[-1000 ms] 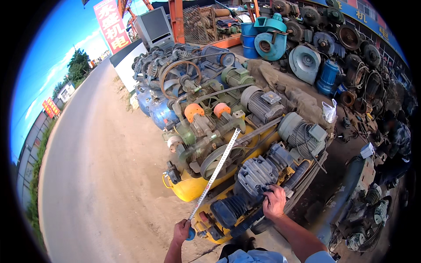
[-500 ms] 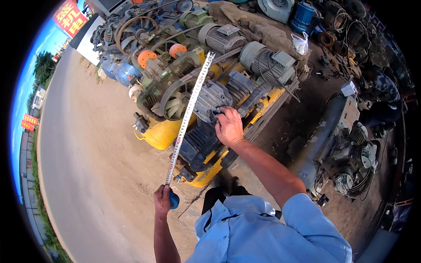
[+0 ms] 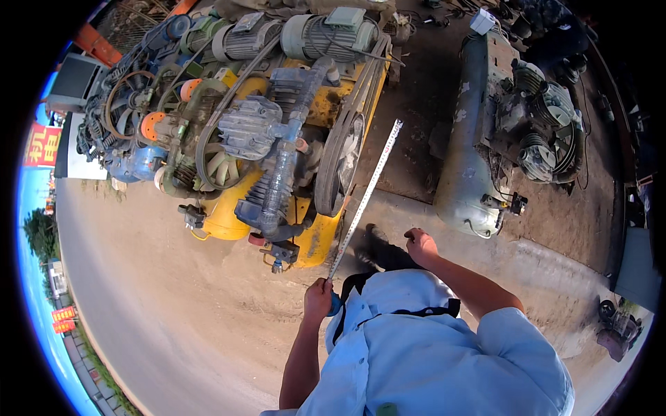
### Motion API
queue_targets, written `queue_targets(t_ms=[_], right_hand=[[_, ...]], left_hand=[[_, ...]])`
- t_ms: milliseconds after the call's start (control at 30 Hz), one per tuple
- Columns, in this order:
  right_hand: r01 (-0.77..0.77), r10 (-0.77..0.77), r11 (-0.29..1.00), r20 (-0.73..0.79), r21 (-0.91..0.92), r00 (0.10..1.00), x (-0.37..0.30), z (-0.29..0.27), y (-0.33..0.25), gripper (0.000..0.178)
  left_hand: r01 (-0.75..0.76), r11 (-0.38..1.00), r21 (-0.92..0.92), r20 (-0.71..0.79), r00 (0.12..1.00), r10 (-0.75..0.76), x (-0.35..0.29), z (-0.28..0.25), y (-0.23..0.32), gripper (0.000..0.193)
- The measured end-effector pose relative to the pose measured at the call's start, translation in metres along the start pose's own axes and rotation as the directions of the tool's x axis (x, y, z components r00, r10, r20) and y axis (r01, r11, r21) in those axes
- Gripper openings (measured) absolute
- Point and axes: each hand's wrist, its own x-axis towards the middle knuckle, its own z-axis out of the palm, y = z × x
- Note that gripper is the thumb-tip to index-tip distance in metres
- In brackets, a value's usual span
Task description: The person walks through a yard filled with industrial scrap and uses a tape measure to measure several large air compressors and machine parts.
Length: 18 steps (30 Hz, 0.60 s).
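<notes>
My left hand point(image 3: 318, 298) is closed round a tape measure with a blue case point(image 3: 336, 304), partly hidden by my hand and shirt. Its white blade point(image 3: 368, 197) is pulled out long and slants up to the right, its tip past the belt wheel of a yellow-tank air compressor point(image 3: 318, 239). The blade hangs beside the machine, over the ground. My right hand point(image 3: 421, 246) is in front of my body, fingers curled, with nothing seen in it. On the compressor sit a grey finned pump head point(image 3: 251, 128), a belt wheel point(image 3: 338, 166) and a grey-green electric motor point(image 3: 326, 36).
More compressors and motors point(image 3: 239, 38) crowd the upper left. A silver tank point(image 3: 461, 149) with a dusty pump point(image 3: 544, 132) lies to the right. Another person point(image 3: 555, 31) is at the upper right. Sandy ground point(image 3: 173, 277) and a road point(image 3: 104, 291) stretch left.
My right hand has left the compressor pump and drawn back to the right. My left hand has moved right with the tape measure, whose blade now hangs off the machine's right side. The view has turned right.
</notes>
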Motion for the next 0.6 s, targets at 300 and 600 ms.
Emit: queue_targets(t_ms=[300, 600], right_hand=[[-0.299, 0.308, 0.949, -0.092, 0.098, 0.947, -0.128, -0.03, 0.069, 0.026], [-0.242, 0.249, 0.959, -0.025, 0.146, 0.968, -0.148, -0.039, 0.126, 0.025]], left_hand=[[-0.029, 0.904, 0.426, -0.141, 0.985, 0.097, 0.09, 0.062, -0.013, 0.024], [0.106, 0.9, 0.422, -0.234, 0.972, -0.004, 0.087, 0.066, -0.028, 0.024]])
